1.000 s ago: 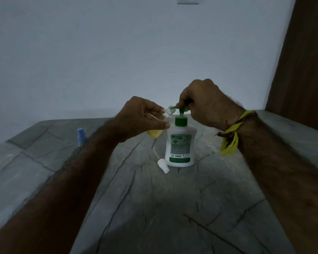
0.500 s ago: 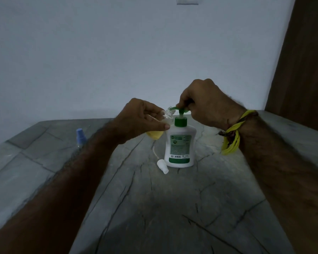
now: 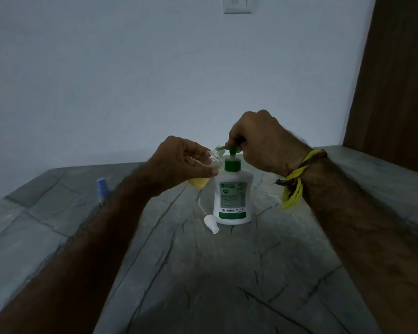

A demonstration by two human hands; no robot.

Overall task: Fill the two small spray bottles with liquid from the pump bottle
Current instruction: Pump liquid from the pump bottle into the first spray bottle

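The white pump bottle (image 3: 232, 194) with its green collar and green pump head (image 3: 232, 150) stands upright near the middle of the grey veined stone surface (image 3: 203, 273), label facing the camera. The pump's spout points left, its tip right at the open mouth of a small clear spray bottle (image 3: 204, 173) held tilted just beside the pump bottle's shoulder; yellowish liquid sits in that small bottle's lower part. The left hand (image 3: 179, 165) holds this small bottle off the surface, its fingers (image 3: 198, 154) and thumb wrapped round the body. The right hand (image 3: 263, 141) is over the pump head, its fingers curled down on top of it and closed around it; a yellow thread band (image 3: 293, 189) circles that wrist. On the surface just in front of the pump bottle's left corner lies a white spray cap (image 3: 211, 222) on its side, its thin dip tube curving back toward the held bottle. Well to the left, partly hidden behind the left forearm, stands a second small bottle with a blue cap (image 3: 102, 185). Behind everything is a pale wall (image 3: 155, 80), with a dark wooden panel (image 3: 396, 80) at the right.
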